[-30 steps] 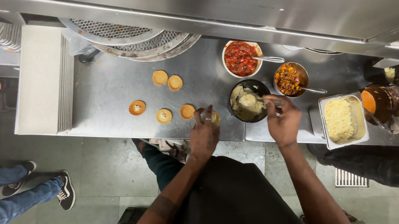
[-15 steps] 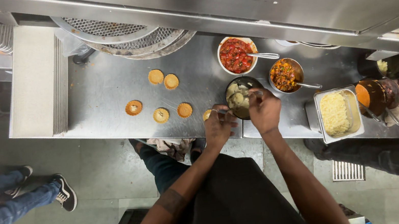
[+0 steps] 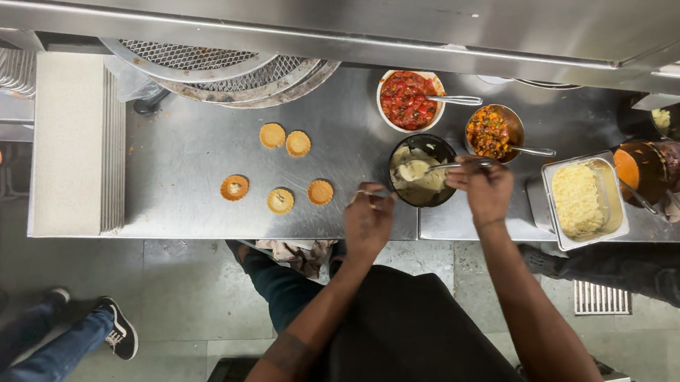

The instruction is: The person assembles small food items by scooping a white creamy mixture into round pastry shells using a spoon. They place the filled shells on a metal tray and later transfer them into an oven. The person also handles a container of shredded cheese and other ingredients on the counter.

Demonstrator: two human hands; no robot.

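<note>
The right hand (image 3: 487, 187) pinches the handle of a spoon (image 3: 429, 169) whose tip sits heaped with pale filling inside the dark bowl (image 3: 422, 171). The left hand (image 3: 368, 220) is curled just left of that bowl at the steel counter (image 3: 179, 164) edge, though what it grips is too small to make out. Five small round shells (image 3: 280, 201) lie further left, bowls of red salsa (image 3: 408, 100) and orange mix (image 3: 493, 132) stand behind, and a tray of shredded cheese (image 3: 579, 200) sits right; a neighbour's legs (image 3: 37, 353) are cut off at the frame's left.
</note>
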